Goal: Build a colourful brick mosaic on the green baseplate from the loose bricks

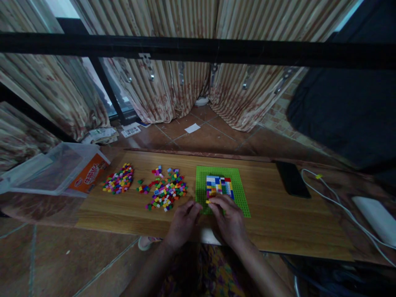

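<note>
A green studded baseplate [242, 192] lies on the table, bearing a patch of small toy bricks [219, 181] in white, blue, red, yellow and other colours. My right hand [230, 214] reaches over the near part of that patch, thumb and forefinger pinched on a small yellow brick [208, 201]. Beside the plate's near left corner is my left hand [185, 218], its fingers pressed together; whatever they may hold is hidden. Left of the plate spreads a loose pile of mixed bricks [170, 189], with a tighter heap of bricks [120, 179] farther left.
A clear plastic box [58, 181] with an orange label stands at the table's left end. On the right lie a black phone [292, 178], a white cable [337, 200] and a white device [374, 216]. Curtains [173, 90] hang beyond a dark rail [185, 48].
</note>
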A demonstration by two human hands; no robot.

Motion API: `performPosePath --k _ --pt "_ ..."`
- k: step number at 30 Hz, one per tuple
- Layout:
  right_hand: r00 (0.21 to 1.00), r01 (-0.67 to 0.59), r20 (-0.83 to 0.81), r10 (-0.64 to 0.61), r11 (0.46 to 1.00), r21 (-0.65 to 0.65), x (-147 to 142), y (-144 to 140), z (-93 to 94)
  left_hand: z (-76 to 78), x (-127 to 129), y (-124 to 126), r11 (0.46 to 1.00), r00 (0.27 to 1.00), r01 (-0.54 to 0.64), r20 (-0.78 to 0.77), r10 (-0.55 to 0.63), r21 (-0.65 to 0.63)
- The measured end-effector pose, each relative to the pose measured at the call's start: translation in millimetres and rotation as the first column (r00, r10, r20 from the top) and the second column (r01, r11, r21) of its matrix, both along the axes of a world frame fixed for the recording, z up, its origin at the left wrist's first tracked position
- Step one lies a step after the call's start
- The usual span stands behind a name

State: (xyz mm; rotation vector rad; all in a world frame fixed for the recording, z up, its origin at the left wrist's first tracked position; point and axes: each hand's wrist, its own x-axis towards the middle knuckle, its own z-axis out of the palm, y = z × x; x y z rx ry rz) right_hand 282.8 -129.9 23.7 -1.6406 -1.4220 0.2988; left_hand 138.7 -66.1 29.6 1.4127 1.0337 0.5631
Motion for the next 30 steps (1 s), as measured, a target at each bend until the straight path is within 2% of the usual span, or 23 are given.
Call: performPosePath --k 3,5,11,16,19,21,25,30 --pt "0.989 0.075 0.132 -0.073 0.997 -0.008 12.1 18.2 -0.2 -3.2 5.6 9.0 0.987 0.998 -0.054 -0.033 0.06 0.154" --pt "0.974 0.091 0.21 -0.082 0.995 -0.033 18.4 29.4 -0.9 -4.6 11.2 13.8 0.976 0.995 -0.057 -0.063 0.072 0.209" --pt "0.945 0.169 0.297 -0.137 0.982 -0.087 21.3 43.2 -2.6 -7.8 28.9 14.5 0.929 0.972 0.08 -0.236 0.009 0.362" --pt "0.953 0.227 0.228 -0.199 0.969 -0.102 15.4 43.0 -4.3 -14.7 35.2 9.3 0.915 0.952 0.156 -0.305 -0.038 0.372" --pt "0.961 0.246 0.148 -0.235 0.968 -0.058 17.2 39.3 -5.9 -14.8 36.3 6.7 0.914 0.929 0.182 -0.369 -0.039 0.362" --pt "0.947 0.302 0.124 -0.298 0.953 -0.018 21.3 36.4 -6.7 -13.2 37.0 5.5 0.918 0.912 0.197 -0.408 -0.043 0.343" --pt "0.885 0.432 0.198 -0.422 0.902 -0.008 27.4 36.0 -9.8 -10.8 38.9 4.4 0.922 0.888 0.211 -0.459 -0.042 0.324" --pt "0.868 0.453 0.285 -0.408 0.884 -0.115 19.2 44.5 -19.8 -12.1 40.7 3.4 0.919 0.864 0.23 -0.502 -0.041 0.321"
